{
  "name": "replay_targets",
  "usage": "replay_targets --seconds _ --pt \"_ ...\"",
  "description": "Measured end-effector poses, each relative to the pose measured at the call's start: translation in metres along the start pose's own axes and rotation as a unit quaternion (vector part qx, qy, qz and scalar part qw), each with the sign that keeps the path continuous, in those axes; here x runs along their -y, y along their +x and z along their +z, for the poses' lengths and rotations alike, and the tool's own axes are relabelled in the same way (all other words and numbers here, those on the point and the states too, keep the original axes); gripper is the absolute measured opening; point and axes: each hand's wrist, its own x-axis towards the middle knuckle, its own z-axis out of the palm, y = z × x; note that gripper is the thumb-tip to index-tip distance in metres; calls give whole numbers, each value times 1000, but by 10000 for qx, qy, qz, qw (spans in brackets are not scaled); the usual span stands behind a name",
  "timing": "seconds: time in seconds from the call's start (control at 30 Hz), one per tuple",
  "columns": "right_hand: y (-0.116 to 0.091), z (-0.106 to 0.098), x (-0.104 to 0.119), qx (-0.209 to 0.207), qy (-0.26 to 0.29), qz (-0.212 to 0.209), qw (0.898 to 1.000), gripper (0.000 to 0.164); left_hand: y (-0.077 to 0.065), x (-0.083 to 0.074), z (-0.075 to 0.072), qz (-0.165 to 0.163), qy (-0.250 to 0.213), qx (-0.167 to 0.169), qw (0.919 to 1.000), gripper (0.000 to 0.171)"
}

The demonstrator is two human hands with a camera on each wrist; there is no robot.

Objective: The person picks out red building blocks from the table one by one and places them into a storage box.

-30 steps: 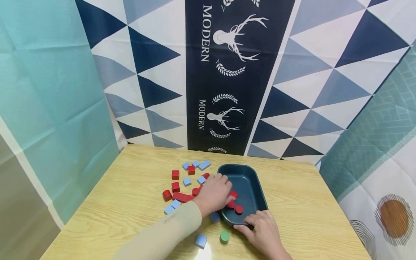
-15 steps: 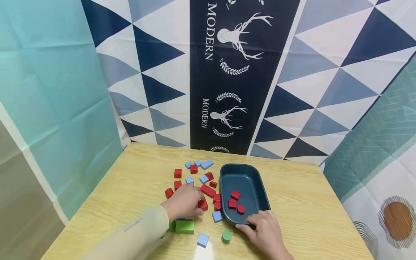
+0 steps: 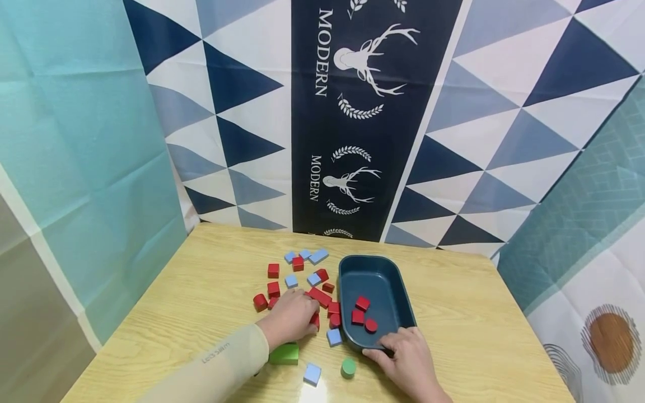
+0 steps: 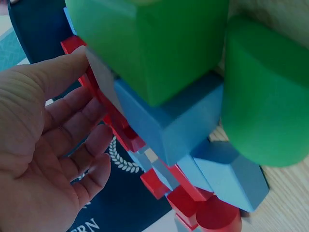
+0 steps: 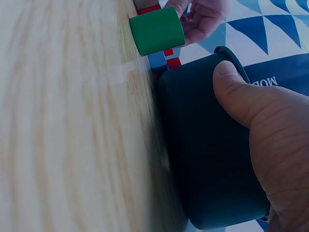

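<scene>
In the head view my left hand is low among the blocks, its thumb and fingers around a red block largely hidden by the fingertips. The left wrist view shows the thumb at that block's edge and the fingers curled on its far side. My right hand grips the near right corner of a dark blue tray, thumb on the outside wall. Inside the tray lie two red cubes and a red cylinder.
Several red blocks and light blue blocks are scattered left of the tray. A green cylinder and a blue block sit near the front. A green block is partly behind the left sleeve. A patterned cloth hangs behind the table.
My left hand has drawn back leftward from over the tray's left rim to the blocks, then shifted slightly, closing in around the red block. The right hand stays on the tray.
</scene>
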Motion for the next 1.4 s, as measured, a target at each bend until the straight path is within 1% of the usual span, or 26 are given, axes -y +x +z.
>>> replay_targets --seconds 0.2,0.37,0.5,0.57,0.67,0.73,0.8,0.87,0.97,1.07,1.2,1.3,1.4 --pt "0 0 0 5 3 5 10000 28 1 -4 1 -11 -24 -9 10000 27" --pt "-1 1 -1 -33 10 18 10000 28 -1 -5 0 118 -97 -79 9999 25" --pt "-1 1 -1 -34 9 32 10000 28 1 -3 -8 163 -189 -149 9996 28" --pt "-1 1 -1 -14 15 45 10000 29 5 -2 -15 148 -276 -265 9992 30" --pt "-2 1 -1 8 14 54 10000 29 13 -2 -28 66 -470 -533 9974 32" --pt "-2 1 -1 10 18 48 10000 29 22 -5 -36 -14 -695 -727 9949 34" --pt "-2 1 -2 0 15 35 10000 28 31 -9 -43 -116 -962 -846 9917 36" --pt "-1 2 -2 -13 22 22 10000 28 42 -15 -46 -185 -1207 -944 9880 37" --pt "-1 2 -3 -42 37 3 10000 28 60 -24 -45 -159 -1291 -1003 9864 38" --pt "-2 2 -3 -78 59 -38 9999 28 76 -31 -40 -78 -1126 -917 9894 37" --pt "-3 1 -4 -128 36 -94 9999 28 90 -37 -30 -110 -986 -560 9935 34" --pt "-3 2 -3 -150 49 -96 9998 28 94 -36 -21 -192 -837 -253 9960 32" --pt "-3 2 -2 -164 75 -95 9998 27 94 -35 -13 -206 -626 -9 9978 31"
